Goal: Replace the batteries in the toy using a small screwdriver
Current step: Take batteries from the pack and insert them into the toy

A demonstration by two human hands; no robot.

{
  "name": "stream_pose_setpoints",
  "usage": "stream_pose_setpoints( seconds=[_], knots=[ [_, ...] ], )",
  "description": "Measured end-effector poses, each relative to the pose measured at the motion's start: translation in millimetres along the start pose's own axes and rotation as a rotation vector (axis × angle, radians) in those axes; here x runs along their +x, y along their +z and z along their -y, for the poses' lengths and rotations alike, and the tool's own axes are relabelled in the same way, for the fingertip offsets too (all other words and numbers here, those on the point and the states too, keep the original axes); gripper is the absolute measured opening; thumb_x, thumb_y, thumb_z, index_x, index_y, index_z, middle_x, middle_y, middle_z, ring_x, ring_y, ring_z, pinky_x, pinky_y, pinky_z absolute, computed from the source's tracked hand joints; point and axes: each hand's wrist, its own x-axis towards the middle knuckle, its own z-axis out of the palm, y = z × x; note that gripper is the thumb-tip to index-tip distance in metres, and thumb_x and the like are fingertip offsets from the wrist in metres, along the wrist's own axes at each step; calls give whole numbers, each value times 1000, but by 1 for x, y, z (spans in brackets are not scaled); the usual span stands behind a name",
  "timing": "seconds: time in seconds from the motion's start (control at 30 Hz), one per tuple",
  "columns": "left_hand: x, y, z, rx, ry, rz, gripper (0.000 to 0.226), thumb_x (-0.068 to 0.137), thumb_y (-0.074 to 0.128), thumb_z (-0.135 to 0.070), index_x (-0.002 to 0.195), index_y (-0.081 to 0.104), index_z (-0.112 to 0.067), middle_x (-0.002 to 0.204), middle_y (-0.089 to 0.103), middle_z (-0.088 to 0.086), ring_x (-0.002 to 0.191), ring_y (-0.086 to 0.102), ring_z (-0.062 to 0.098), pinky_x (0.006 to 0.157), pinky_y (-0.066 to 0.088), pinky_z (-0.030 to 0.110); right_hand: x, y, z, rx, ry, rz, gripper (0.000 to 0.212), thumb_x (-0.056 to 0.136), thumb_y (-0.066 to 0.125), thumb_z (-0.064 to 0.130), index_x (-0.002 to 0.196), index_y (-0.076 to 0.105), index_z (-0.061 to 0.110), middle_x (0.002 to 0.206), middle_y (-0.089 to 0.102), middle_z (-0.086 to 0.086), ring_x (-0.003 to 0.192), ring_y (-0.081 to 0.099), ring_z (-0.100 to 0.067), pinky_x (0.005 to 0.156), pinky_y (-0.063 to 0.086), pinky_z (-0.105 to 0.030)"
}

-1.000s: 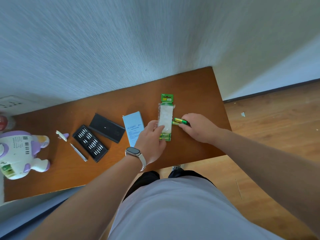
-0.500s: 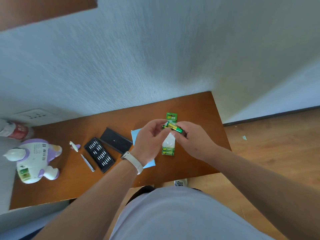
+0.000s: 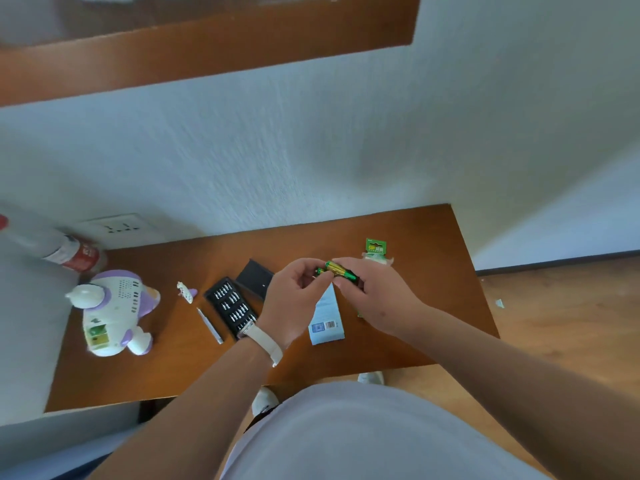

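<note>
Above the wooden table [image 3: 433,237], my left hand [image 3: 294,303] and my right hand [image 3: 375,299] both pinch green-and-gold batteries [image 3: 337,270] between their fingertips. The green battery pack [image 3: 375,251] lies on the table behind my right hand, mostly hidden by it. A white and purple toy [image 3: 114,311] lies at the table's left end, its open battery compartment facing me. Its small cover [image 3: 186,292] rests to the right of it. A thin silver screwdriver [image 3: 210,325] lies beside the black bit tray [image 3: 230,306].
A black lid [image 3: 254,278] lies behind the bit tray. A light blue box [image 3: 327,322] sits under my hands. A red and white can [image 3: 74,254] and a wall socket [image 3: 119,226] are at the back left. The table's right edge drops to wooden floor [image 3: 571,306].
My right hand lifted the batteries off the pack, and both hands came together above the table to hold them. The head tilted up, so the table sits lower in view.
</note>
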Motion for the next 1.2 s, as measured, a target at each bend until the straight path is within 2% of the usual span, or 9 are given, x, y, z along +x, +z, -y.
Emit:
stream_pose_setpoints(
  seconds=[0.1,0.2,0.3,0.53,0.7,0.77,0.87,1.07,1.2],
  knots=[
    [-4,-33,9,36,23,-2,13,93,70,-21,106,72,-18,88,74,-1,77,69,10,66,56,19,8,23,23,-16,25,-4,28,102,51,29,128,62,24,107,70,6,93,61,-9,76,53,-24],
    [-11,-76,22,91,63,-14,13,95,67,-25,107,71,-23,89,73,-4,82,69,14,72,59,24,17,56,55,-31,19,13,26,102,51,30,125,62,28,97,67,16,86,60,-3,73,49,-20],
    [-17,-122,36,100,65,-54,9,94,67,-24,102,71,-28,88,73,-3,82,69,18,74,57,33,29,92,87,-41,11,33,23,102,50,28,122,63,29,103,69,10,92,58,-5,80,48,-25],
    [-41,-219,77,82,32,-87,16,94,68,-22,95,66,-38,85,70,-5,79,64,11,72,52,25,47,177,146,-68,25,106,17,102,50,33,111,64,27,95,66,10,87,60,-8,76,51,-25],
    [-58,-270,105,53,18,-127,11,91,71,-20,102,73,-22,88,71,-7,83,63,4,71,52,17,53,230,174,-107,32,143,16,100,52,32,93,60,20,73,59,5,62,52,-7,58,43,-26],
    [-66,-286,112,50,11,-140,11,91,71,-17,100,72,-23,86,69,-9,78,59,-4,67,48,11,53,247,184,-129,55,170,17,99,52,33,96,58,18,70,56,4,59,49,-6,55,39,-23],
    [-76,-304,125,26,-8,-157,10,90,72,-20,99,71,-25,87,69,-7,79,60,4,69,50,21,53,263,197,-140,87,206,18,100,52,33,107,56,17,70,56,5,60,51,-4,54,38,-18],
    [-82,-327,142,-62,-69,-257,12,91,72,-28,100,65,-24,100,70,-12,95,67,12,71,58,21,60,277,213,-66,182,220,26,99,54,35,118,55,18,84,67,1,81,66,-13,68,50,-25],
    [-76,-335,145,-109,-85,-323,14,93,70,-22,104,63,-17,103,71,-5,95,68,18,65,54,11,70,279,214,-94,123,210,10,95,62,34,90,57,27,87,57,15,80,54,1,64,40,-15]
  ],
)
